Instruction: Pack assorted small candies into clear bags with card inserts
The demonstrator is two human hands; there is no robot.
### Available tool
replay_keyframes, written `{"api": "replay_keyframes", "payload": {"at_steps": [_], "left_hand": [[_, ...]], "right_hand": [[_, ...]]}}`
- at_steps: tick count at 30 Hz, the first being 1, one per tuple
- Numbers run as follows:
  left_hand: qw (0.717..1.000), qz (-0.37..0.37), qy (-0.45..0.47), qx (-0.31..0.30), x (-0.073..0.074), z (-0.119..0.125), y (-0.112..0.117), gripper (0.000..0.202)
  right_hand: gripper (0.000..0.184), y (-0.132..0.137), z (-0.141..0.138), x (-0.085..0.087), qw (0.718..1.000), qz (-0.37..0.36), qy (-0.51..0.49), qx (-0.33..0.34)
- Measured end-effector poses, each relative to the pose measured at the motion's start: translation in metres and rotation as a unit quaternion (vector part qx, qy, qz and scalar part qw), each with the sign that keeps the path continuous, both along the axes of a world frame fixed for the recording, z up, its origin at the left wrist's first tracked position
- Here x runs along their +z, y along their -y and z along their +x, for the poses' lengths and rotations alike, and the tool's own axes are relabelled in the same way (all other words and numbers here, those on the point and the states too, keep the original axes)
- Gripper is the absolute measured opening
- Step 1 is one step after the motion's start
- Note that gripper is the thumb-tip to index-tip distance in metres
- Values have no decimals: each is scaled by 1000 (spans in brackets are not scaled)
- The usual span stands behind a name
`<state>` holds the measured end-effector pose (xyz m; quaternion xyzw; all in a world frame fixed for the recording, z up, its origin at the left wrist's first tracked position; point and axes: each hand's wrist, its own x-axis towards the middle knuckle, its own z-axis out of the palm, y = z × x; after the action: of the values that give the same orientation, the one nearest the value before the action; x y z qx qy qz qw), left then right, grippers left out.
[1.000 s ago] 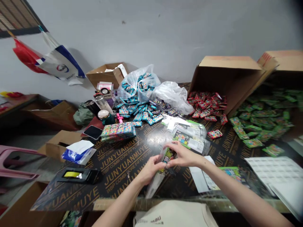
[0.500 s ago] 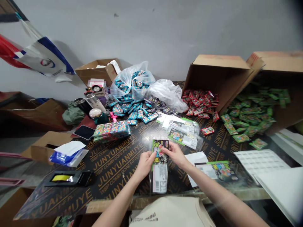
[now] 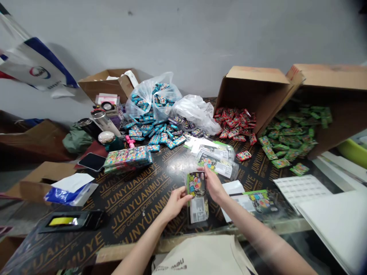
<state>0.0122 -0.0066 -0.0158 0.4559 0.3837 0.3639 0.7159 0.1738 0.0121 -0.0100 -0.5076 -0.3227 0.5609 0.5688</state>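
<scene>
A clear plastic packet with a printed black and green card [image 3: 197,202] is between my hands near the table's front edge. My left hand [image 3: 178,200] pinches its left side, thumb on top. At its upper right, my right hand [image 3: 212,184] closes its fingers round the packet's edge. More such packets [image 3: 219,165] lie just beyond, overlapping. To the right, another printed packet [image 3: 259,202] rests partly on a white sheet [image 3: 233,187].
Blue small packs [image 3: 155,133] are heaped at the back, some in a clear bag [image 3: 140,89]. Red packs [image 3: 236,122] and green packs [image 3: 286,139] spill from tipped cartons [image 3: 258,74]. A tape dispenser [image 3: 71,220], phone [image 3: 91,162] and flasks [image 3: 104,122] stand left.
My right hand has moved from the middle of the card to the packet's upper right edge, uncovering the print. The left hand still holds the left side. The view has shifted slightly right.
</scene>
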Motion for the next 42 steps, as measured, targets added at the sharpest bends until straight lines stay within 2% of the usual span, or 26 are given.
{"api": "replay_keyframes", "payload": {"at_steps": [2, 4, 6, 9, 11, 14, 17, 20, 22, 25, 27, 29, 33, 35, 37, 39, 42], "left_hand": [[992, -45, 79, 83, 5, 15, 4, 37], [961, -113, 158, 197, 11, 27, 5, 35], [926, -184, 206, 257, 18, 33, 4, 30], [908, -255, 232, 240, 31, 31, 3, 19], [909, -275, 238, 202, 37, 26, 3, 21], [924, -272, 213, 162, 37, 19, 2, 23], [954, -222, 143, 140, 32, 13, -3, 20], [982, -113, 41, 148, 34, 6, -8, 22], [986, -9, -28, 161, 40, 0, -9, 19], [978, 110, -108, 138, 49, -8, -6, 11], [976, 127, -119, 128, 52, -13, -5, 11], [983, 107, -88, 122, 52, -16, -6, 12], [995, 33, -40, 84, 48, -21, -6, 20], [992, 65, -54, 90, 48, -22, -4, 18], [978, 154, -99, 100, 51, -22, -1, 13], [951, 242, -162, 103, 55, -22, 1, 8], [926, 283, -223, 108, 59, -22, -1, 8]], "right_hand": [[19, -3, -12, 10, 998, 10, -27, -60], [8, -1, -21, 17, 996, 19, -63, -68], [1, 2, -25, 21, 994, 4, -98, -55], [10, 5, -19, 26, 988, -42, -145, -24], [15, 7, -11, 28, 982, -71, -175, 8], [17, 10, -1, 29, 978, -87, -186, 46], [19, 15, 3, 28, 980, -73, -170, 68], [16, 19, 3, 25, 993, -7, -96, 62], [10, 22, 3, 24, 997, 61, 3, 37], [8, 28, 5, 24, 975, 165, 145, 31], [11, 32, 6, 25, 955, 216, 198, 52], [14, 36, 7, 26, 945, 234, 221, 62], [13, 36, 9, 27, 953, 207, 217, 47], [13, 35, 11, 26, 948, 217, 228, 46], [14, 34, 14, 24, 933, 248, 254, 61], [16, 33, 17, 24, 916, 273, 279, 95], [16, 33, 18, 28, 908, 272, 291, 133]]}}
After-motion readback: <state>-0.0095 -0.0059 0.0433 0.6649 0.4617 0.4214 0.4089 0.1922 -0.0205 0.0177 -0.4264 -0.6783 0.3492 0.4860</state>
